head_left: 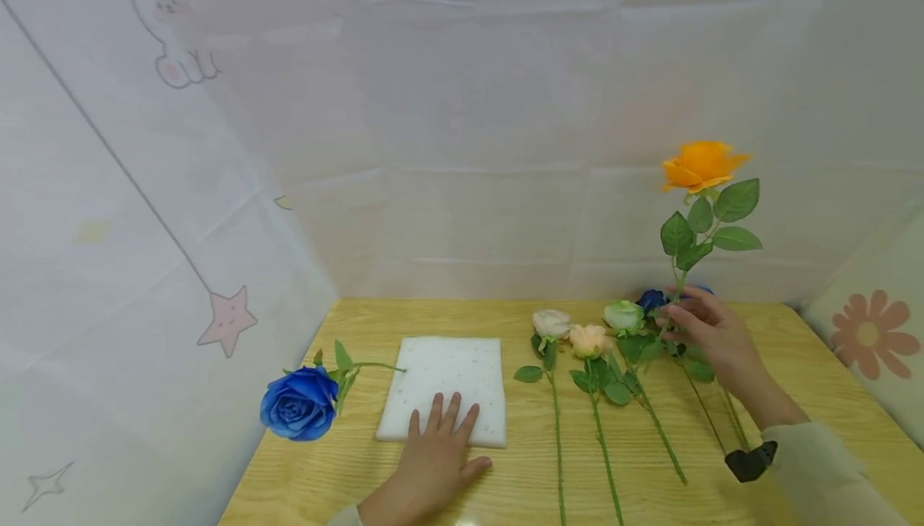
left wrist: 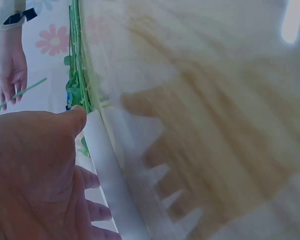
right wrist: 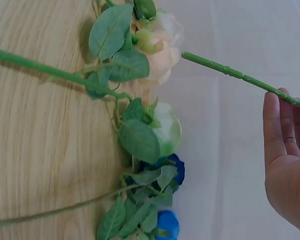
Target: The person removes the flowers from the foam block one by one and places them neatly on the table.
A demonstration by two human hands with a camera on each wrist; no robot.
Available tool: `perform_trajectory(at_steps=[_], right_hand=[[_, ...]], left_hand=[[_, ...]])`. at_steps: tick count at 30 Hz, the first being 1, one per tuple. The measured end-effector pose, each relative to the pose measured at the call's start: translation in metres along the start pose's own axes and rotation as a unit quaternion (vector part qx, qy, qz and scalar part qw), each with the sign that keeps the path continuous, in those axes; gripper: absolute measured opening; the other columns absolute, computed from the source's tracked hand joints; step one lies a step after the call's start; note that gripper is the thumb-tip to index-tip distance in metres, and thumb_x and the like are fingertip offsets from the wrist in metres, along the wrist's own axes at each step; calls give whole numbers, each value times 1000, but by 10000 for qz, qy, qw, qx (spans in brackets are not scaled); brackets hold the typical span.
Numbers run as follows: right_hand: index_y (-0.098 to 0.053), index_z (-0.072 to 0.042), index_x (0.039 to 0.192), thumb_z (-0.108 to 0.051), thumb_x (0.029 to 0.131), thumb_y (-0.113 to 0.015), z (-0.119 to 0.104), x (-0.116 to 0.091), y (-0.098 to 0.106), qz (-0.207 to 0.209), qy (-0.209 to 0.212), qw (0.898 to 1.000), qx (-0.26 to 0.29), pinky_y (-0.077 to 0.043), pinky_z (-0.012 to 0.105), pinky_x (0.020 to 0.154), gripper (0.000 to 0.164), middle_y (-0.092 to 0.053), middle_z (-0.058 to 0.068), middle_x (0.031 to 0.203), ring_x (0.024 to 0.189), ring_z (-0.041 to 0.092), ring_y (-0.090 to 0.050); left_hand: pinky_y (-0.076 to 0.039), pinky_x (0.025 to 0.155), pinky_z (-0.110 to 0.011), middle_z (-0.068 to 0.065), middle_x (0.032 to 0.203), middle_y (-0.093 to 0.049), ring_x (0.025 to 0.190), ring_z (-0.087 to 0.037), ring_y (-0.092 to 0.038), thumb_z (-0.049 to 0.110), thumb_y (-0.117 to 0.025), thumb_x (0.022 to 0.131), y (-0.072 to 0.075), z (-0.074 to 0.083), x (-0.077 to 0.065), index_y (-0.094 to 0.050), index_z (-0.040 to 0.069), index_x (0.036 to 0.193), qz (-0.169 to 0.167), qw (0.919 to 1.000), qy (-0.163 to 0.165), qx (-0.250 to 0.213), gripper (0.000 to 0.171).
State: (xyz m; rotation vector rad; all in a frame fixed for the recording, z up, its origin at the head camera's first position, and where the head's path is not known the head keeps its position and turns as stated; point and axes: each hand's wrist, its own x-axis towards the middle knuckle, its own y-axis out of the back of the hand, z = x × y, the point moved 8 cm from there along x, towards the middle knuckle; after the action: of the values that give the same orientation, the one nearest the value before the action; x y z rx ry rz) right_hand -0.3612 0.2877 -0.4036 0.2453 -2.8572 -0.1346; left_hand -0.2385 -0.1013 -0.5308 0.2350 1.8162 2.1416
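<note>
My left hand (head_left: pixel 436 462) rests with spread fingers on the near part of a white foam board (head_left: pixel 451 358). In the left wrist view the fingers (left wrist: pixel 97 211) lie along the board's edge. A blue rose (head_left: pixel 299 404) leans out leftward, its stem end meeting the foam's left side. Above the back right of the table, my right hand (head_left: pixel 715 341) pinches the green stem of an orange rose (head_left: pixel 702 165), bloom up. The stem's cut lower end (right wrist: pixel 205 63) sticks out past the fingers in the right wrist view.
On the wooden table (head_left: pixel 332 462) right of the foam lie a whitish rose (head_left: pixel 551 323), a peach rose (head_left: pixel 589 341) and a green-white rose (head_left: pixel 624 316), stems toward me. Dark blue roses (right wrist: pixel 167 225) lie beyond. A printed cloth (head_left: pixel 469 109) hangs behind.
</note>
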Motion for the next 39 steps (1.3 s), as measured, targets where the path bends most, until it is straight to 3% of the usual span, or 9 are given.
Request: perform_trajectory(at_steps=[9,18,30,39], right_hand=[[-47,-8,148,-4,103,-56,2,-14,27,93,123,9989,441,-60,28,79,46,-71,-3,114,97,11,-72],[-50,-15,148,-4,103,-56,4,-23,47,179,24,9986,503,-60,27,78,47,-71,-3,114,97,11,-72],[-50,-11,150,0,105,-49,7,-40,79,11,195,9983,544,-60,26,77,46,-69,-4,114,98,8,-70],[-51,-17,151,-5,106,-51,20,-56,110,207,-227,9991,297,-60,26,73,47,-73,-8,109,93,9,-73]], left_hand=[[-28,108,-75,-17,165,-26,150,-45,-23,71,-45,96,-1,-6,-6,-34,21,160,13,9999,-46,135,82],[-27,109,-75,-17,165,-26,151,-45,-22,69,-45,96,-2,-8,-7,-34,20,160,-66,9999,-63,68,81],[-25,110,-74,-18,166,-25,151,-45,-20,68,-45,97,-2,-10,-10,-33,20,160,-65,9999,-77,13,80],[-24,108,-77,-21,163,-29,149,-48,-23,68,-45,97,3,-6,-8,-37,19,158,38,9998,102,-159,79]])
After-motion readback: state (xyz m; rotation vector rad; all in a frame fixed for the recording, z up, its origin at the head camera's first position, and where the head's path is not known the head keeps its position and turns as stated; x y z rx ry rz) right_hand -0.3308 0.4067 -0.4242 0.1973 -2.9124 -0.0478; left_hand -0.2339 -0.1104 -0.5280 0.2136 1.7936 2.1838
